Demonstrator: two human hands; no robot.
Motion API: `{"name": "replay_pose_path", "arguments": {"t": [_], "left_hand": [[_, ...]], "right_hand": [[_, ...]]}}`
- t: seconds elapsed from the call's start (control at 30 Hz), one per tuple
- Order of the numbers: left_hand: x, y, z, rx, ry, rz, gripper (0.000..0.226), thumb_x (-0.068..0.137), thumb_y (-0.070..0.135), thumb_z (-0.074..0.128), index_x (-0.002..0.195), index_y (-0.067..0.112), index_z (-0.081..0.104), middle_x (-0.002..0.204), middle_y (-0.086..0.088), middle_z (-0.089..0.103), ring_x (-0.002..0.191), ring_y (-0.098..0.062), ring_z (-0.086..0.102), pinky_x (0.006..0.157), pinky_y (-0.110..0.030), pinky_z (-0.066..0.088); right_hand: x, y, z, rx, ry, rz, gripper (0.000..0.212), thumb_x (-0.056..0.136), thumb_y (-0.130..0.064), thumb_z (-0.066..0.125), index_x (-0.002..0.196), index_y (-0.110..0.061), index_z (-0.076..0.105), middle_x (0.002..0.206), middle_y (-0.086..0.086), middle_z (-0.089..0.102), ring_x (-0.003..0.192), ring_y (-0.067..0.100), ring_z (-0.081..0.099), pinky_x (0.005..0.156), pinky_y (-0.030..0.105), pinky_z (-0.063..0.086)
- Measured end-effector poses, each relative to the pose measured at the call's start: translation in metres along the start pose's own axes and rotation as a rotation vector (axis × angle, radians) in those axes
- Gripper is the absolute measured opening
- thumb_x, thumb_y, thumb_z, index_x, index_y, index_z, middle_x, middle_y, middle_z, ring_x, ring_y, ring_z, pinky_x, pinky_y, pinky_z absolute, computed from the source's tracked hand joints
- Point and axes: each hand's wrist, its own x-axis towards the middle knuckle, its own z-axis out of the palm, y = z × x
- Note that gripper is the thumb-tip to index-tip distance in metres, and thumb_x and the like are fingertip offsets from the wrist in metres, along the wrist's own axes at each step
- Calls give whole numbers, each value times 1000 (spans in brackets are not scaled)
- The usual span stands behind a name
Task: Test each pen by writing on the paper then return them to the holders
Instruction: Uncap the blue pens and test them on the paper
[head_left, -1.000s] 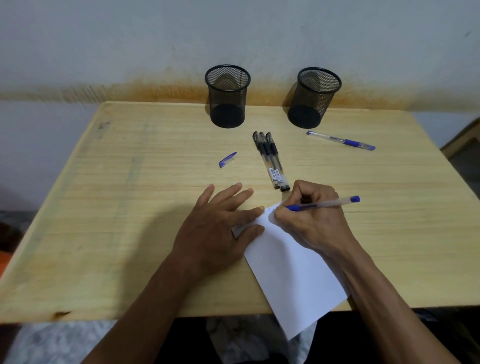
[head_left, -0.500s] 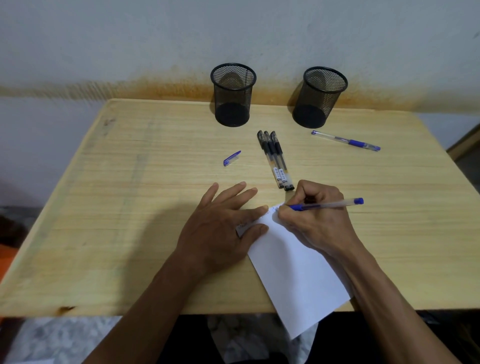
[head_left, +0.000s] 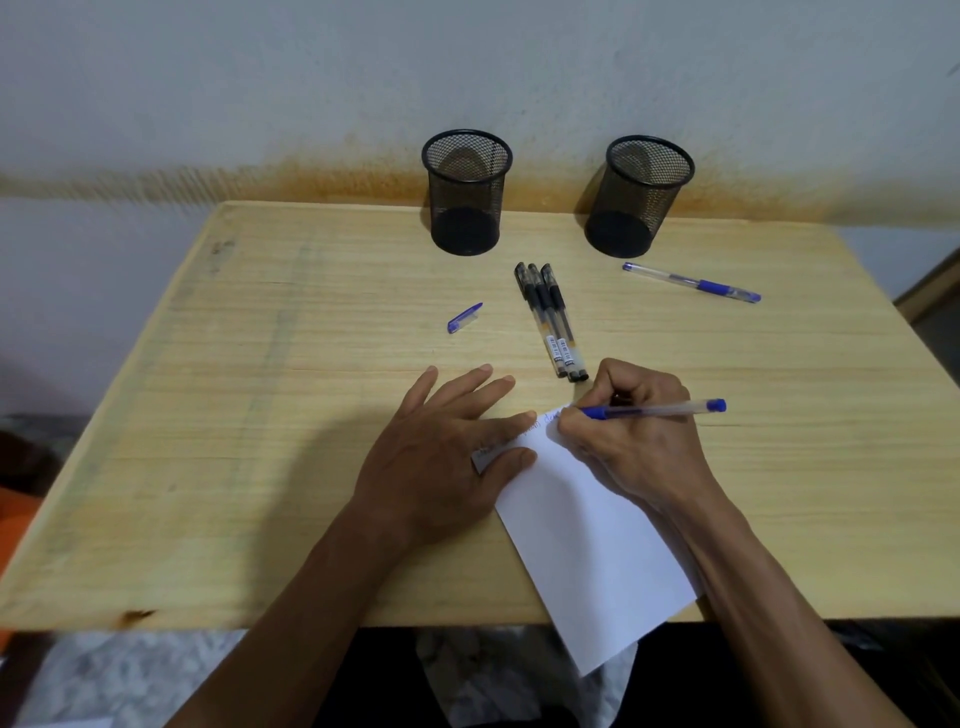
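Head view: right hand (head_left: 631, 441) fingers clamp the blue pen (head_left: 652, 411), writing on paper (head_left: 582, 545) pinned under flat, spread left hand (head_left: 441, 457) fingers; next, probably recapping with the cap (head_left: 464, 318) lying beyond them.

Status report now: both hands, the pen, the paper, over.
Right hand grips blue pen, tip on paper. Left hand flat, pinning paper's corner. Three black pens lie beyond, nothing blocking.

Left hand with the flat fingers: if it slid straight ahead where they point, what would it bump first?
Probably the three black pens: the left hand points up and right toward their near ends, though it might just miss them.
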Motion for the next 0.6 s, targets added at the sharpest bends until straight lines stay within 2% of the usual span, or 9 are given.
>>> {"name": "replay_pose_path", "arguments": {"t": [0.07,0.23,0.6], "left_hand": [[0,0,0,3,-3,-2,41,92,56,48,123,38,67,145,7,54,143,-12,37,118,-54,24],[0,0,0,4,-10,-5,42,92,57,46,123,39,67,146,7,54,144,-11,37,118,-53,23],[1,0,0,5,-5,0,42,92,57,47,122,37,68,145,6,54,143,-12,39,118,-54,24]], "right_hand": [[-1,-1,0,-4,1,-1,25,67,-2,77,61,-2,52,59,26,58,54,45,53,44,54,47],[-2,-5,0,9,15,8,27,70,10,76,63,3,51,60,28,58,54,45,54,44,52,46],[-2,-9,-1,-4,7,15,29,69,6,76,62,3,47,59,28,55,50,38,48,46,49,44]]}}
